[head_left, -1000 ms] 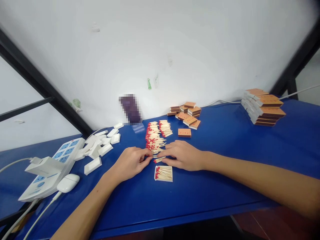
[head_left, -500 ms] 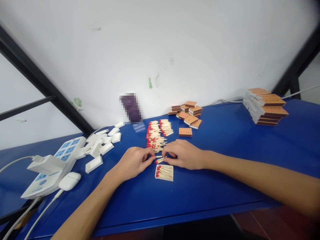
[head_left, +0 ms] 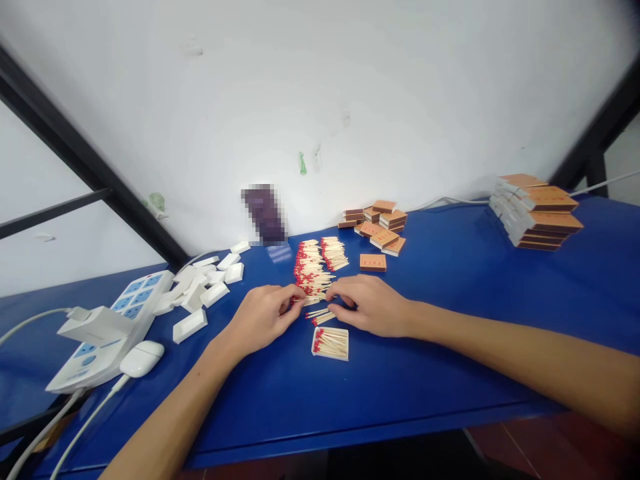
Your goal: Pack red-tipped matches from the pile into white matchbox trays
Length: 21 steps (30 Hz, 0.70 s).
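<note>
Red-headed matches lie in a long heap [head_left: 311, 270], with a smaller bundle of matches [head_left: 334, 253] beside it. At the heap's near left edge, my left hand [head_left: 267, 312] pinches thumb and index finger around a few match heads. On the other side, my right hand [head_left: 370, 305] curves its fingers by the match ends, thumb and index apart, with nothing visibly gripped. A few loose matches [head_left: 320, 315] rest just below, their plain ends close to my right thumb. Nearest me sits a white matchbox tray [head_left: 331, 344] holding a layer of matches, heads to the left.
White empty trays [head_left: 193, 287] are piled at left, beside a power strip [head_left: 113, 333] with a charger and cables. Orange matchboxes [head_left: 383, 230] lie at the back, one matchbox [head_left: 373, 263] apart. Bundled matchboxes [head_left: 540, 212] stand far right. A pixelated dark object [head_left: 264, 213] leans on the wall.
My left hand has moved slightly up and left, from the loose matches to the heap's edge. My right fingers have opened a little and shifted up off the loose matches, which now lie more exposed.
</note>
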Available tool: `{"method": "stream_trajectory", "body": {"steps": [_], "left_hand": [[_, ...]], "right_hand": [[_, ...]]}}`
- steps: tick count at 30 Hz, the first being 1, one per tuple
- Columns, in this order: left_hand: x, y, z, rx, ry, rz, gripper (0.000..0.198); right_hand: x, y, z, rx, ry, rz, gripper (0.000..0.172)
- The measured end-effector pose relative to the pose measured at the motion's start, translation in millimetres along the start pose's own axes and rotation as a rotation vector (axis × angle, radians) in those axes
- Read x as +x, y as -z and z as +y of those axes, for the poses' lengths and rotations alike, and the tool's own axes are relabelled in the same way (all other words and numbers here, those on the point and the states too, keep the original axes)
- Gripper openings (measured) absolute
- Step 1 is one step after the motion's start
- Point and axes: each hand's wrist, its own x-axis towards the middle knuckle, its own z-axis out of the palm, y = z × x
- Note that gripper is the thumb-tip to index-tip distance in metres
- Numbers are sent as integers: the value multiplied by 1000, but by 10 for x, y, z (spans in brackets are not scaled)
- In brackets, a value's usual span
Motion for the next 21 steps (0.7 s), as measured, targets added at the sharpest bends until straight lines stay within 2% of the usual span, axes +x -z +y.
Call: {"method": "stream_trajectory", "body": {"steps": [4,11,21], "left_hand": [[-6,15,-60,31,10,29,16],[24,-1,-9,14,-14,24,17],[41,-21,39,-43,-53,34,18]], "right_hand": [[4,-30,38,-41,-96,61,12],[68,-24,29,-78,-172,-11,19],[131,-60,61,-90,-137,-30,26]]}}
